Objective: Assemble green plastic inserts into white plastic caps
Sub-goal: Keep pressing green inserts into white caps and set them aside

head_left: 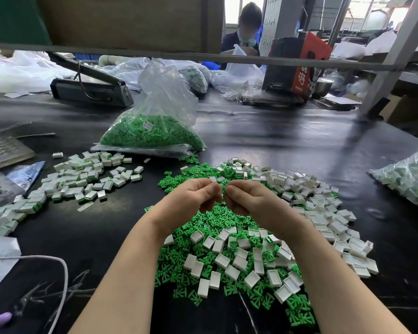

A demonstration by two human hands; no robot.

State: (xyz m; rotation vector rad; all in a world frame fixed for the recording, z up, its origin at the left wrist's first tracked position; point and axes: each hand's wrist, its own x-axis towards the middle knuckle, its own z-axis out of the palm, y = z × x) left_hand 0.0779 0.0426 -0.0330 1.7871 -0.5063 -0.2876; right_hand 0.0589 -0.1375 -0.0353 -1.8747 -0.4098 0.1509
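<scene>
A small factory assembly workshop. A long black bench (pixel 287 138) carries a loose heap of green inserts (pixel 203 227) and white caps (pixel 323 203). Behind the heap stands a clear bag of green inserts (pixel 152 133); left of it lie finished caps (pixel 82 179); beyond it, a heat sealer (pixel 92 88) and another masked worker (pixel 246 32).

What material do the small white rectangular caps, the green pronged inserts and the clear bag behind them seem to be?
Small white rectangular caps: apparently rigid moulded plastic, smooth, thin-walled.
Green pronged inserts: likely moulded plastic, uniform matte colour.
Clear bag: thin plastic film, glossy and wrinkled.
</scene>
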